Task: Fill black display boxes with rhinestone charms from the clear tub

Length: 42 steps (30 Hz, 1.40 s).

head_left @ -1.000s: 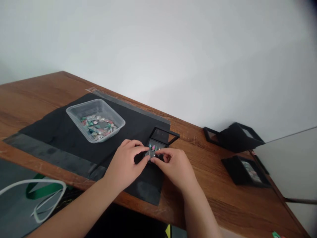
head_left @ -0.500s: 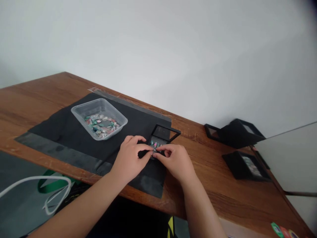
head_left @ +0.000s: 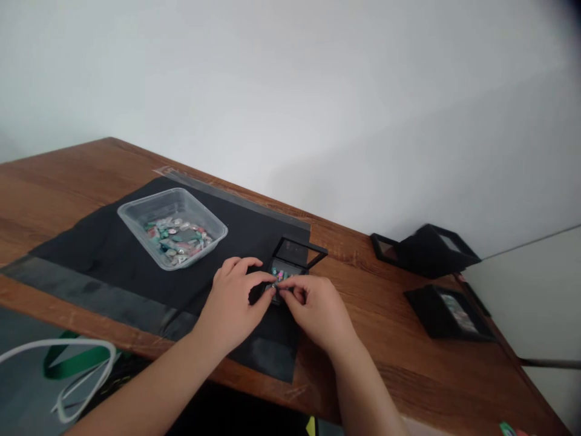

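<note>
A small black case lies with its window-framed lid raised, and several tiny teal and pink pieces sit inside it. Over its near edge, my left hand pinches with thumb and forefinger, the other fingers loosely bent. From the other side my right hand meets it, thumb and forefinger closed together and the rest curled in. Their fingertips almost touch around one small shiny piece, mostly hidden, so its kind is unclear. Left of the hands stands a clear plastic tub holding many small green, white and pink pieces.
Beneath the case and tub is a black cloth, taped along its edges to the wooden table. Black boxes with windowed lids stand at the right, another nearer. A white cable and green strap hang at lower left.
The whole view has shifted slightly, so the table and tub appear lower and farther left. Both hands keep their pinch over the case, with only slight finger movement.
</note>
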### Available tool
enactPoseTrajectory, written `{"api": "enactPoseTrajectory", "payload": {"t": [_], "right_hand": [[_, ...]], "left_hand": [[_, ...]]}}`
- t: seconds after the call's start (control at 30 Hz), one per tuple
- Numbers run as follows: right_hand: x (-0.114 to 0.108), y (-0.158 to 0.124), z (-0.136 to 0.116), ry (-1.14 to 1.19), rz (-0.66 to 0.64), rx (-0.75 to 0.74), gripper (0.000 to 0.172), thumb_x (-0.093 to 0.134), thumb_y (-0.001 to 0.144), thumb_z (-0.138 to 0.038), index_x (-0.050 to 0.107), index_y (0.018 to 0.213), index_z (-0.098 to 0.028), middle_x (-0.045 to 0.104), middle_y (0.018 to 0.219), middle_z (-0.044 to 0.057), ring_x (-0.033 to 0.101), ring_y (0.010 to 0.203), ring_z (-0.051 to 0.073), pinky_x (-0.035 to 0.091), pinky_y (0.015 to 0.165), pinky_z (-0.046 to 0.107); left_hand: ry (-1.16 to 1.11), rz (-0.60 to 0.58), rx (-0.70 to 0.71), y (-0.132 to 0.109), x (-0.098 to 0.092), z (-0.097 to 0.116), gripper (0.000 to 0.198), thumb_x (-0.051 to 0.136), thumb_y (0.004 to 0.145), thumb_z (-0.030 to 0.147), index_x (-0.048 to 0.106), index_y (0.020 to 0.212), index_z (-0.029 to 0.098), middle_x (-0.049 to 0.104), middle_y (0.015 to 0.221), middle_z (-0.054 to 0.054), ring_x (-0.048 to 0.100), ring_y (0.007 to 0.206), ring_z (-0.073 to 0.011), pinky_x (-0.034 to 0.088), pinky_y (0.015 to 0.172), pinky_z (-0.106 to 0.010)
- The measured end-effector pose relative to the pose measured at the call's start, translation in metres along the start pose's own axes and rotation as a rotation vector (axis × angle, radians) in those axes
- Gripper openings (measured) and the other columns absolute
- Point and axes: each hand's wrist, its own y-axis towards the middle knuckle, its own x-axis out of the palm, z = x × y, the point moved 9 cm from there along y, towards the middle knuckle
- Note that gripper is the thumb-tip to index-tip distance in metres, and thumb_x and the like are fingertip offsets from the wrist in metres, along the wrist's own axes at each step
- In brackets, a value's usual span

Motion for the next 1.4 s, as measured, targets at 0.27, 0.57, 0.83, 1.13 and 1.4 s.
{"api": "enactPoseTrajectory", "payload": {"t": [0.27, 0.57, 0.83, 1.13, 1.4], "right_hand": [[-0.003, -0.001, 0.005, -0.037, 0.003, 0.053, 0.019, 0.061, 0.085, -0.023, 0.080, 0.089, -0.027, 0.054, 0.055, -0.005, 0.046, 0.053, 0.012, 0.028, 0.054, 0.025], [0.002, -0.002, 0.003, -0.012, -0.055, 0.063, 0.015, 0.066, 0.084, -0.026, 0.081, 0.085, -0.028, 0.055, 0.056, -0.005, 0.048, 0.054, 0.012, 0.027, 0.054, 0.025], [0.002, -0.002, 0.000, 0.020, -0.078, 0.045, 0.013, 0.069, 0.083, -0.028, 0.081, 0.085, -0.030, 0.052, 0.055, -0.006, 0.046, 0.054, 0.011, 0.028, 0.054, 0.026], [-0.002, -0.002, 0.004, 0.012, -0.031, 0.062, 0.011, 0.072, 0.081, -0.027, 0.076, 0.091, -0.027, 0.052, 0.056, -0.007, 0.047, 0.054, 0.011, 0.029, 0.054, 0.025], [-0.010, -0.002, 0.002, 0.028, 0.009, 0.048, 0.012, 0.073, 0.081, -0.031, 0.076, 0.092, -0.025, 0.050, 0.055, -0.007, 0.047, 0.053, 0.011, 0.029, 0.053, 0.024]], "left_hand": [[-0.028, -0.016, -0.026, -0.001, 0.001, -0.001, 0.018, 0.064, 0.089, 0.030, 0.077, 0.101, 0.031, 0.067, 0.119, -0.004, 0.051, 0.116, -0.0296, 0.043, 0.101, -0.052], [-0.024, -0.023, -0.022, 0.000, 0.002, -0.001, 0.018, 0.064, 0.090, 0.031, 0.076, 0.102, 0.032, 0.067, 0.118, -0.004, 0.052, 0.115, -0.0293, 0.042, 0.099, -0.051], [-0.008, -0.030, -0.014, 0.000, 0.003, 0.000, 0.019, 0.063, 0.090, 0.031, 0.077, 0.103, 0.034, 0.067, 0.118, -0.003, 0.052, 0.116, -0.0290, 0.042, 0.097, -0.051], [-0.003, -0.063, -0.035, 0.001, 0.004, -0.001, 0.020, 0.064, 0.090, 0.033, 0.076, 0.106, 0.033, 0.068, 0.119, -0.003, 0.052, 0.117, -0.0294, 0.042, 0.096, -0.051], [-0.026, -0.050, -0.039, 0.002, 0.002, 0.002, 0.018, 0.064, 0.089, 0.032, 0.075, 0.102, 0.030, 0.069, 0.117, -0.005, 0.054, 0.115, -0.0306, 0.043, 0.098, -0.053]]}}
